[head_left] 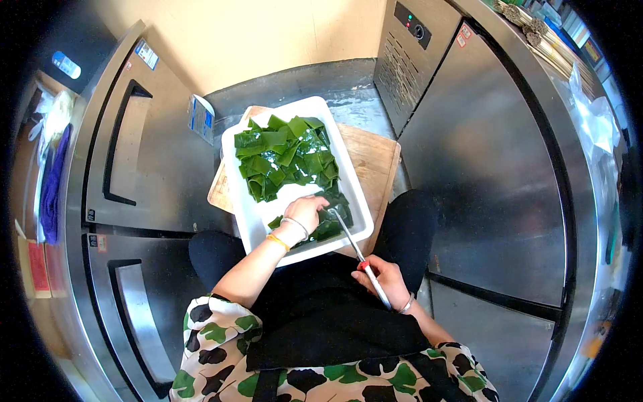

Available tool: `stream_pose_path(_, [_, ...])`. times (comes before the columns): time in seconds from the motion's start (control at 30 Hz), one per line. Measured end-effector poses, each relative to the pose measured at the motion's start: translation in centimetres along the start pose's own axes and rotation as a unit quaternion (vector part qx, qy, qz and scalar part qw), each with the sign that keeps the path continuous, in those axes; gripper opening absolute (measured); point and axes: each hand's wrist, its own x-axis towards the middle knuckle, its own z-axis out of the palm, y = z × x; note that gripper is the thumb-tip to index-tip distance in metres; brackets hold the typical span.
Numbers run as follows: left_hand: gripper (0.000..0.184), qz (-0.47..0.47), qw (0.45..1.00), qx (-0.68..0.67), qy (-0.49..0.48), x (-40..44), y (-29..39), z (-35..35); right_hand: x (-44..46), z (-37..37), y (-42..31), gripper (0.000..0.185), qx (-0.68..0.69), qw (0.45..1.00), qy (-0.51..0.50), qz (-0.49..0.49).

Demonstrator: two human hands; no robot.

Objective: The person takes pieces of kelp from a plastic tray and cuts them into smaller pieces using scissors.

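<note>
Green pieces (288, 151) in white tray (292, 193), left hand (305, 213) fingers at them, pinch unclear, right hand (390, 280) wrapped round metal tool (351, 237)

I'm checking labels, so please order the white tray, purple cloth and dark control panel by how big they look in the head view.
1. White tray, clearly largest
2. Purple cloth
3. Dark control panel

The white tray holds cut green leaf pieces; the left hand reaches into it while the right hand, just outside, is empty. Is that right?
Not quite: the head view shows the right hand gripping a metal tool by its red-and-white handle. The left hand does reach into the white tray of cut green leaf pieces.
</note>
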Motion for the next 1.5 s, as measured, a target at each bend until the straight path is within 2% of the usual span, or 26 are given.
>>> stream_pose_path(0.13, [0.036, 0.005, 0.99, 0.048, 0.135, 0.5, 1.5, 0.3, 0.2, -0.2, 0.5, 0.025, 0.002, 1.0, -0.004, 0.0])
stream_pose_path(0.23, [0.033, 0.0, 0.996, 0.056, 0.064, 0.4, 2.6, -0.3, 0.3, -0.2, 0.6, 0.025, -0.012, 1.0, 0.009, -0.015])
stream_pose_path(0.37, [0.026, 0.013, 0.997, 0.048, 0.064, 1.7, 0.0, 2.1, 0.2, -0.2, 0.4, 0.024, 0.0, 1.0, 0.004, -0.017])
stream_pose_path(0.43, [0.014, -0.007, 0.984, 0.035, 0.174, 2.2, -0.6, 2.7, 0.3, -0.2, 0.5, 0.024, -0.009, 1.0, 0.01, -0.026])
stream_pose_path(0.53, [0.007, -0.027, 0.978, -0.022, 0.204, 2.4, 0.3, 1.8, 0.4, -0.4, 0.5, 0.025, -0.006, 1.0, 0.003, -0.018])
stream_pose_path(0.57, [0.006, 0.023, 0.973, 0.023, 0.229, 3.3, -1.0, 2.6, 0.5, -0.4, 0.6, 0.025, -0.006, 1.0, 0.003, -0.019])
stream_pose_path(0.6, [0.006, 0.022, 0.972, 0.025, 0.231, 3.4, -1.0, 1.8, 0.5, -0.3, 0.7, 0.025, -0.014, 0.999, 0.01, -0.028])
stream_pose_path(0.7, [0.022, -0.016, 0.942, 0.097, 0.321, 3.1, -0.7, -2.1, 0.4, -0.4, 0.7, 0.025, -0.015, 0.999, 0.015, -0.029])
stream_pose_path(0.77, [0.027, -0.066, 0.939, 0.148, 0.303, 2.7, -1.0, -4.5, 0.4, -0.4, 0.8, 0.026, -0.011, 1.0, 0.013, -0.019])
stream_pose_path(0.83, [0.032, -0.07, 0.95, 0.141, 0.268, 3.0, -2.3, -5.3, 0.5, -0.2, 1.0, 0.026, 0.008, 1.0, 0.016, -0.015])
stream_pose_path(0.9, [0.019, -0.013, 0.937, 0.097, 0.335, 4.6, -4.9, -5.0, 0.5, -0.2, 0.9, 0.026, -0.003, 1.0, 0.008, -0.008])
stream_pose_path(0.93, [0.019, -0.01, 0.937, 0.098, 0.336, 4.9, -5.8, -5.2, 0.5, -0.2, 0.9, 0.026, -0.014, 1.0, 0.001, 0.001])
stream_pose_path(1.0, [0.012, 0.004, 0.928, 0.063, 0.368, 5.2, -6.6, -5.5, 0.4, -0.1, 0.7, 0.025, -0.017, 1.0, 0.014, -0.015])
stream_pose_path(1.03, [0.009, -0.006, 0.923, -0.007, 0.385, 4.9, -6.3, -6.0, 0.3, -0.1, 0.7, 0.025, -0.022, 0.999, 0.023, -0.03])
stream_pose_path(1.07, [0.006, -0.021, 0.92, -0.099, 0.379, 5.0, -7.0, -6.2, 0.2, -0.2, 0.6, 0.025, -0.025, 0.999, 0.022, -0.03])
stream_pose_path(1.1, [0.006, -0.044, 0.891, -0.263, 0.367, 5.1, -7.1, -6.5, 0.1, -0.1, 0.5, 0.025, -0.016, 0.999, 0.022, -0.044])
stream_pose_path(1.13, [0.006, -0.065, 0.838, -0.418, 0.345, 5.1, -7.2, -6.7, 0.2, -0.1, 0.4, 0.025, -0.007, 0.998, 0.021, -0.059])
stream_pose_path(1.2, [0.009, -0.075, 0.863, -0.396, 0.304, 1.8, -6.0, -7.6, 0.4, -0.2, 0.2, 0.025, -0.004, 0.999, -0.009, -0.039])
stream_pose_path(1.23, [0.011, -0.048, 0.796, -0.529, 0.291, 1.2, -6.0, -7.6, 0.4, -0.1, 0.1, 0.025, 0.003, 0.999, -0.036, -0.016])
stream_pose_path(1.27, [0.012, -0.032, 0.754, -0.592, 0.282, 0.4, -6.1, -7.5, 0.5, -0.1, -0.5, 0.025, 0.0, 0.999, -0.039, -0.017])
stream_pose_path(1.3, [0.013, -0.018, 0.708, -0.651, 0.273, -0.3, -6.1, -7.4, 0.8, 0.1, -1.4, 0.025, 0.084, 0.993, -0.076, 0.012])
stream_pose_path(1.33, [0.016, -0.011, 0.688, -0.677, 0.262, -1.0, -6.1, -7.4, 1.0, 0.4, -2.2, 0.025, 0.167, 0.979, -0.113, 0.042])
stream_pose_path(1.4, [0.021, 0.007, 0.659, -0.712, 0.242, -2.4, -5.7, -7.3, 2.0, 1.3, -2.8, 0.027, 0.197, 0.969, -0.146, 0.039])
stream_pose_path(1.47, [0.027, 0.025, 0.644, -0.73, 0.228, -3.7, -5.0, -7.2, 3.2, 2.2, -4.1, 0.031, 0.272, 0.932, -0.228, 0.068])
stream_pose_path(1.5, [0.028, 0.041, 0.606, -0.768, 0.205, -4.2, -5.1, -6.7, 3.4, 2.6, -5.1, 0.032, 0.298, 0.92, -0.242, 0.075])
